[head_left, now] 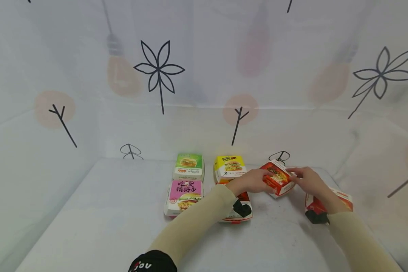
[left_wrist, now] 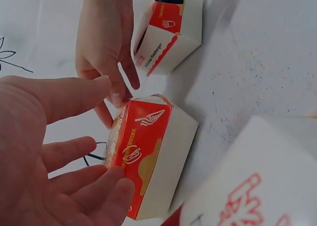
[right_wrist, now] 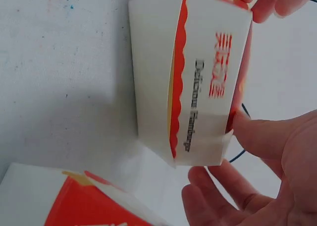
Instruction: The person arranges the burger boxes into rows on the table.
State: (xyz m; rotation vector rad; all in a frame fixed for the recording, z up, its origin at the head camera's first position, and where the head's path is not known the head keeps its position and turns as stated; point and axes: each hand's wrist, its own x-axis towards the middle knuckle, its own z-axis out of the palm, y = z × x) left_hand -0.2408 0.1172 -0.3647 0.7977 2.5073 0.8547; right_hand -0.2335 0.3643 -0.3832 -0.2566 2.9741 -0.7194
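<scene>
A red and white hamburger box sits at an angle at the back right of the table, between both hands. My left hand is at its left side; in the left wrist view its fingers touch the red lid, the thumb apart from it. At the other end is my right hand. In the right wrist view its thumb touches the lid edge, and the loosely bent fingers lie by the end wall. White side walls with red lettering face the right wrist camera.
Left of the hands stand a green box, a pink box, a yellow box and a red box partly under my left forearm. Another red box is beneath my right wrist. A patterned white cloth hangs behind.
</scene>
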